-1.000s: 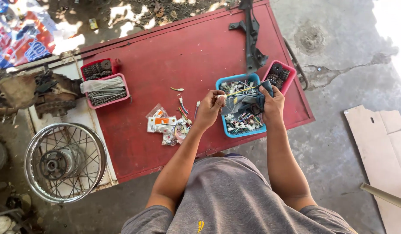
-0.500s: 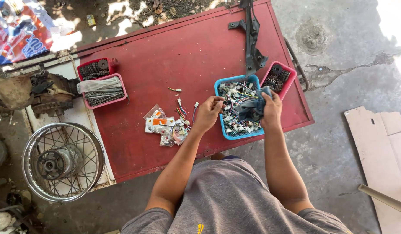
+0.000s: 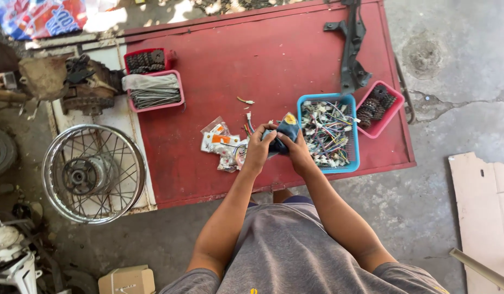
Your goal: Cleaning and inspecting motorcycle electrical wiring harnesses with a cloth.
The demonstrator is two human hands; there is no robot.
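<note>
Cloth [image 3: 284, 132] gripped by both my left hand [image 3: 259, 148] and right hand [image 3: 297, 151] beside the blue basket [image 3: 354, 163]; unfolding likely needs thumbs parting.

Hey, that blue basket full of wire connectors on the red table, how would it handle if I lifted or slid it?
The blue basket looks like thin plastic, so probably light and slightly flexible. Its load of loose wires would likely shift or snag rather than roll. It sits near the edge of the red table, so a push toward you might tip it off.
</note>
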